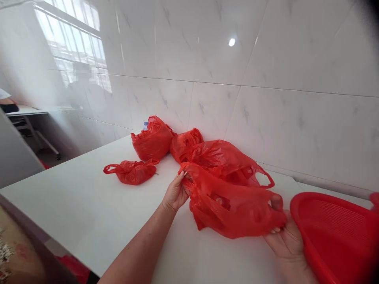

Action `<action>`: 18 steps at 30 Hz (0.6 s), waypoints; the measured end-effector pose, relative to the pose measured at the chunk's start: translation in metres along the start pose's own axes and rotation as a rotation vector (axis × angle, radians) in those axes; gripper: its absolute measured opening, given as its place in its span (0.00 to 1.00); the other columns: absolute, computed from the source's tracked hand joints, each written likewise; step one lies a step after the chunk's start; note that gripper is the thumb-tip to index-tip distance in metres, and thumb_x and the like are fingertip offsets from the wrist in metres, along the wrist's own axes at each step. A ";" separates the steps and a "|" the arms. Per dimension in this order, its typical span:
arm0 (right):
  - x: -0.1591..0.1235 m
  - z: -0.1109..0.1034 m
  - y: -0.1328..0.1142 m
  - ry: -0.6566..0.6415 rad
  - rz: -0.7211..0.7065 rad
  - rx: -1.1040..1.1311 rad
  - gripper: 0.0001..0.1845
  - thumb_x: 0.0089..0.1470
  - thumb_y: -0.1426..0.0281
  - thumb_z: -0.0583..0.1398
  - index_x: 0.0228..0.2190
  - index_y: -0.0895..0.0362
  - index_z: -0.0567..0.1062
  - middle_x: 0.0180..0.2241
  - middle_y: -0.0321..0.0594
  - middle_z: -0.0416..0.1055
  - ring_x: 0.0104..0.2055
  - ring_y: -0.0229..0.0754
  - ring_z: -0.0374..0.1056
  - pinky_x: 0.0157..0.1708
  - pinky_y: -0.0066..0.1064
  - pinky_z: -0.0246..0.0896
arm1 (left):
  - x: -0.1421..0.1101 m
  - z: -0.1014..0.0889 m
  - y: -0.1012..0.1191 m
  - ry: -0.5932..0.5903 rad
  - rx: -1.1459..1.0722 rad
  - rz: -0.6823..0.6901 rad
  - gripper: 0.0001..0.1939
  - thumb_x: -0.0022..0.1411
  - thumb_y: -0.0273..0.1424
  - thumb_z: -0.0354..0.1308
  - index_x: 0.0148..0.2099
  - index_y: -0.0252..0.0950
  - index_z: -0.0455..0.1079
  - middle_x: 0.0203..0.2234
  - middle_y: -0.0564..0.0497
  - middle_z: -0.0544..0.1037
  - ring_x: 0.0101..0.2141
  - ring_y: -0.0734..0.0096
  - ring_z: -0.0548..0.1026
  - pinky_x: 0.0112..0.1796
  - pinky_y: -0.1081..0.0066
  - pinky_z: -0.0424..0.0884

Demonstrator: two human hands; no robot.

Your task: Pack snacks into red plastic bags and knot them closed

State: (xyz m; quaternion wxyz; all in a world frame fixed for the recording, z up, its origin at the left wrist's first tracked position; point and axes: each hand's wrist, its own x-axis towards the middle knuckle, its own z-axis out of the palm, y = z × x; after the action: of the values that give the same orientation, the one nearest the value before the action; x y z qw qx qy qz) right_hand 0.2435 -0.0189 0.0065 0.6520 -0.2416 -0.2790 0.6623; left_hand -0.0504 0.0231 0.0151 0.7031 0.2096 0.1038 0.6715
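Note:
A red plastic bag (237,205) is stretched between my two hands above the white table. My left hand (177,191) pinches its left end near the top. At the other end, my right hand (286,234) grips the handle part, with some fingers behind the thin film and slightly blurred. The bag's opening gapes toward me, and something clear and round shows inside, too small to name. Right behind it lies another red bag (227,157) with a loop handle, partly covered by the one I hold.
A red plastic basket (334,232) stands at the right, close to my right hand. Filled red bags (154,140) lean near the tiled wall (219,106); a bottle cap pokes up behind one. A small tied red bag (134,172) lies left on the table (89,205).

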 end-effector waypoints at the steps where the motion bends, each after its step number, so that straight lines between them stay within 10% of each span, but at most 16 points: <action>1: 0.002 0.000 0.002 -0.019 0.012 -0.005 0.20 0.40 0.60 0.69 0.39 0.45 0.74 0.17 0.26 0.57 0.15 0.26 0.48 0.15 0.17 0.53 | 0.000 0.002 0.000 -0.016 0.018 -0.016 0.08 0.60 0.32 0.57 0.42 0.37 0.69 0.35 0.51 0.76 0.37 0.70 0.76 0.41 0.69 0.72; 10: 0.025 -0.011 0.020 -0.005 0.040 -0.106 0.12 0.47 0.64 0.65 0.37 0.46 0.73 0.38 0.33 0.71 0.37 0.39 0.68 0.34 0.31 0.67 | 0.006 0.097 0.009 -0.217 0.271 -0.082 0.12 0.62 0.36 0.53 0.45 0.36 0.69 0.35 0.47 0.75 0.39 0.62 0.75 0.39 0.63 0.73; 14: 0.025 -0.014 0.020 -0.067 0.095 -0.026 0.09 0.49 0.64 0.64 0.35 0.49 0.71 0.22 0.29 0.65 0.19 0.30 0.57 0.19 0.21 0.57 | 0.008 0.132 0.013 -0.198 0.337 -0.038 0.11 0.62 0.35 0.55 0.44 0.35 0.69 0.32 0.48 0.74 0.39 0.62 0.75 0.39 0.64 0.72; 18: 0.023 -0.013 0.015 -0.084 0.096 0.055 0.10 0.49 0.63 0.64 0.29 0.53 0.69 0.16 0.24 0.55 0.13 0.26 0.42 0.13 0.17 0.45 | 0.009 0.119 0.023 -0.056 0.430 0.070 0.10 0.60 0.34 0.57 0.42 0.36 0.70 0.31 0.49 0.75 0.38 0.64 0.74 0.41 0.65 0.72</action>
State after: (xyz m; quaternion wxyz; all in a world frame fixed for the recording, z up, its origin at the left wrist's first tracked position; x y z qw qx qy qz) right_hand 0.2403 0.0044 -0.0123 0.6136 -0.2088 -0.2761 0.7096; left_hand -0.0192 0.0134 0.1321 0.6212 0.3766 0.2178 0.6518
